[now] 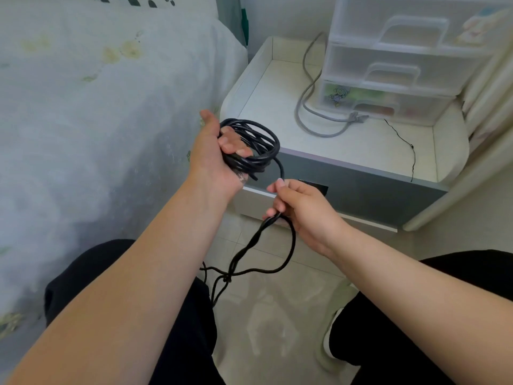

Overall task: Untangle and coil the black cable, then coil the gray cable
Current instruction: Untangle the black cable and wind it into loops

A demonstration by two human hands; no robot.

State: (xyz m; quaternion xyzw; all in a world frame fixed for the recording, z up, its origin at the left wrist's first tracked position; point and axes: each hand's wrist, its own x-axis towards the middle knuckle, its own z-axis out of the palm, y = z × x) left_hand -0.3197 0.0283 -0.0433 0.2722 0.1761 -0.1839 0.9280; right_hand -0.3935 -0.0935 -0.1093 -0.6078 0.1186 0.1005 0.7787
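Note:
My left hand (215,157) grips a bundle of several loops of the black cable (258,145), held up in front of the nightstand. A strand runs from the coil down to my right hand (299,209), which pinches the cable between thumb and fingers. Below that hand the black cable hangs twisted and tangled, with a knot (226,279) above my lap. The gray cable (308,112) lies loosely looped on the nightstand top, its plug end beside the drawer unit.
The white nightstand (361,151) stands ahead, with a translucent plastic drawer unit (388,70) on it and a thin black wire (402,140) trailing over its front edge. A bed with a pale floral sheet (97,107) fills the left. Tiled floor lies below my knees.

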